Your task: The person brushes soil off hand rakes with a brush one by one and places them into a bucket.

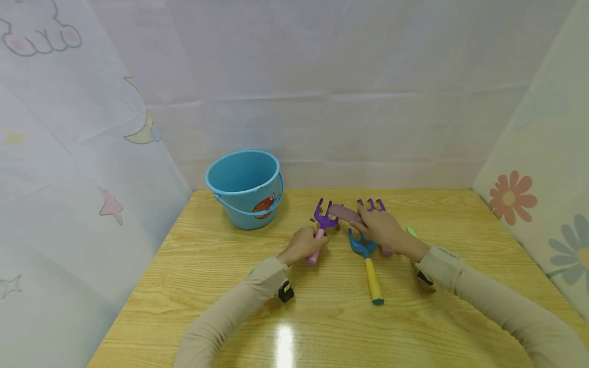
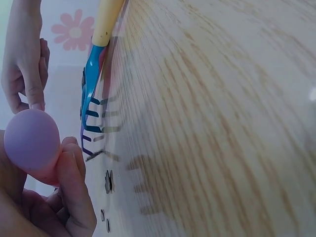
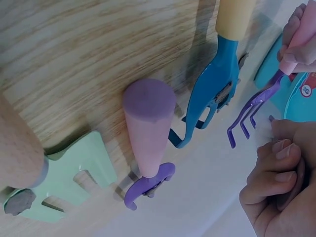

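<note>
In the head view my left hand [image 1: 302, 244] grips the pink handle of a toy hand rake [image 1: 325, 221] with purple tines pointing away. My right hand [image 1: 384, 228] holds a flat mauve pad [image 1: 344, 212], perhaps a folded cloth, close to those tines; whether they touch I cannot tell. In the right wrist view fingers curl round the pad, which is mostly hidden. A blue rake with a yellow handle [image 1: 372, 281] lies below the right hand. Under that hand a second purple rake [image 3: 150, 128] with a pink handle is partly covered.
A light blue bucket [image 1: 244, 209] with a handle stands upright at the back left. The light green slotted head of another tool [image 3: 74, 177] lies on the right side. Small dark flakes [image 2: 108, 181] are scattered on the wooden table [image 1: 207, 306]. Printed cloth walls enclose the back and sides.
</note>
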The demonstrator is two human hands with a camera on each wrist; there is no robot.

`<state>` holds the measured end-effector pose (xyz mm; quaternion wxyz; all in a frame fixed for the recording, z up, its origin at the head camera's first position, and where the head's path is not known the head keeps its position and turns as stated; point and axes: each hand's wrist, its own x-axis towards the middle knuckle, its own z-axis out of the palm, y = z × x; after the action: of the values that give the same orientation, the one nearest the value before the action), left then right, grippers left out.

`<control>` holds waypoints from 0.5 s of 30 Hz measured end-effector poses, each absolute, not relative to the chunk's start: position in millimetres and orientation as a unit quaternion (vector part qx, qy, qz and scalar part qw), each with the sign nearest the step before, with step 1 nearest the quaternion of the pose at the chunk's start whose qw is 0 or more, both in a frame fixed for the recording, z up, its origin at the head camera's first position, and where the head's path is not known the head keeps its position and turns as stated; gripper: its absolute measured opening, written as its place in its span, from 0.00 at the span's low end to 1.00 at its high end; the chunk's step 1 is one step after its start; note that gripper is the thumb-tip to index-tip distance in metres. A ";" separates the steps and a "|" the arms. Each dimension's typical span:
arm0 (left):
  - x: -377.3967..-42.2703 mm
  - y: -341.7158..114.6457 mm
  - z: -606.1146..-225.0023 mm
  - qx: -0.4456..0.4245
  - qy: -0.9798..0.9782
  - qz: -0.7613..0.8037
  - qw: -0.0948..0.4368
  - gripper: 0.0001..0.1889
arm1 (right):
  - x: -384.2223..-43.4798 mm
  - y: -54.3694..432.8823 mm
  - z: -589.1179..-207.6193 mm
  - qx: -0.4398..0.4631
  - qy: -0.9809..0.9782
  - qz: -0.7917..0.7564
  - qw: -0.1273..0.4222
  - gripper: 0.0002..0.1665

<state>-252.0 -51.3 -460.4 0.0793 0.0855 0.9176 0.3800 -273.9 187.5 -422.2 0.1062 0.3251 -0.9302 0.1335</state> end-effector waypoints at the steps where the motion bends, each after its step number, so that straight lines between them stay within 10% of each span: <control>1: -251.8 -51.3 -460.6 0.085 0.918 0.379 0.079 0.14 | -273.7 187.4 -422.0 0.324 -0.931 0.134 0.104 0.14; 15: -250.0 -51.9 -459.5 0.088 0.917 0.383 0.075 0.13 | -270.2 187.4 -423.6 0.336 -0.928 0.129 0.092 0.15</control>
<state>-250.0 -51.9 -459.5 0.0751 0.0878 0.9165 0.3829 -270.2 187.4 -423.6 0.0922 0.3361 -0.9284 0.1288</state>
